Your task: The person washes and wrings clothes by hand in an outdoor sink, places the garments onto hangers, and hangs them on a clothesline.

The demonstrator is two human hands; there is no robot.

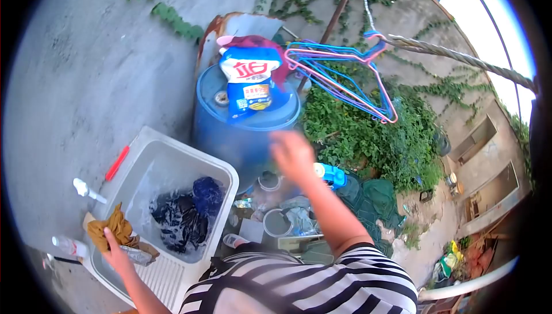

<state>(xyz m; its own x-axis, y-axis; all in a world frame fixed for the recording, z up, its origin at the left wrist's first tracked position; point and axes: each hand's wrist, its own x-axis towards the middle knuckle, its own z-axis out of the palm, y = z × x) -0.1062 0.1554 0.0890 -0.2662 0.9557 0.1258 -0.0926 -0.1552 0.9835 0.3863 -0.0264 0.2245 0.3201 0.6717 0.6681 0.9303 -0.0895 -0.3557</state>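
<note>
My left hand (118, 256) grips a bunched mustard-brown cloth (117, 228) over the left rim of a grey laundry sink (230, 183). Dark wet clothes (179, 216), black and navy, lie in the basin in soapy water. To the right of the sink, my right hand (294, 154) is raised in front of a blue barrel (230, 141). It is smeared by motion, so its fingers do not show clearly. On the barrel's lid stands a blue-and-white detergent bag (251, 78), above my right hand and apart from it.
A red-handled brush (117, 163), a white tap (89, 190) and a clear bottle (70, 246) are along the sink's wall side. Several hangers (345, 78) dangle from a rope (460, 55). Buckets (277, 223) and a blue jug (330, 176) crowd the ground below.
</note>
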